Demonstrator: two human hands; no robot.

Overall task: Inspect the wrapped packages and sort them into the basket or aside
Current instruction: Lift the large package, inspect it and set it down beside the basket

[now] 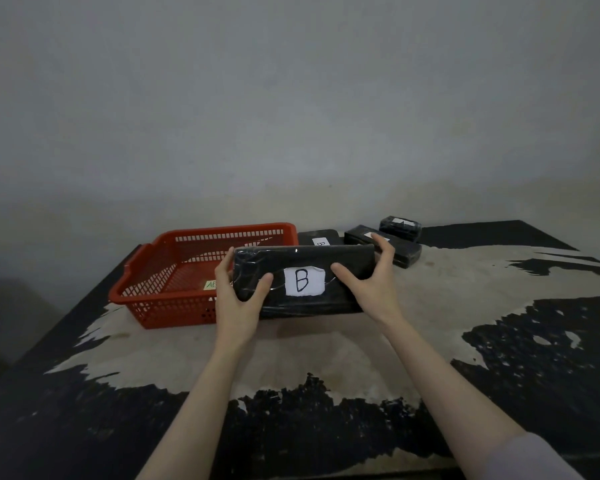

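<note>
Both hands, left hand (pixel 238 296) and right hand (pixel 368 285), clamp the black film-wrapped rectangular package (pixel 302 280) labelled B by its short ends, long axis crosswise; the red slatted plastic basket (pixel 174 268) sits just beside its left end, nearer the left hand

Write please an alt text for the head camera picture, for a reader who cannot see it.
Two bare hands, left hand and right hand, hold up a black wrapped package with a white label marked B. Behind it a red basket stands on a worn table, with three more black packages to the right of it.
</note>
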